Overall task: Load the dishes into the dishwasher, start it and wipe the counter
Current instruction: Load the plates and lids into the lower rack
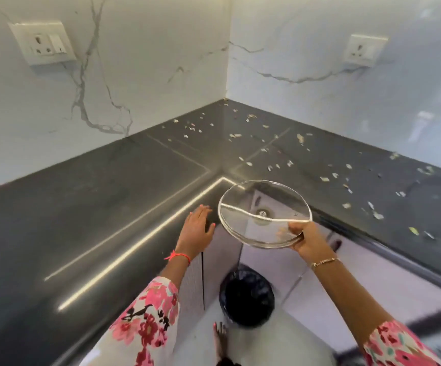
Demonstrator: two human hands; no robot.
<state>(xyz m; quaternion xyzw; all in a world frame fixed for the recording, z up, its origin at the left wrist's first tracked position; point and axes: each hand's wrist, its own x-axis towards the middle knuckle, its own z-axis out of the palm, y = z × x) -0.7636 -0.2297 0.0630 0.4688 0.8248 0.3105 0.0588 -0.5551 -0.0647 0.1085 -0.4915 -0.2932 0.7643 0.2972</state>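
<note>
Plates [243,204] of clear glass hang pinched in right hand [308,240]; left hand [198,225] lies flat, fingers straight, on counter [82,207] beside.

Bright, even light with soft shadows. Two long glare streaks cross the dark counter [55,207] from 8 o'clock toward centre. A thin bright line crosses the plate [240,220]. Walls [135,75] look hazy at 3 o'clock. Wide-angle bending curves the edges, and 5 o'clock is blurred.
</note>
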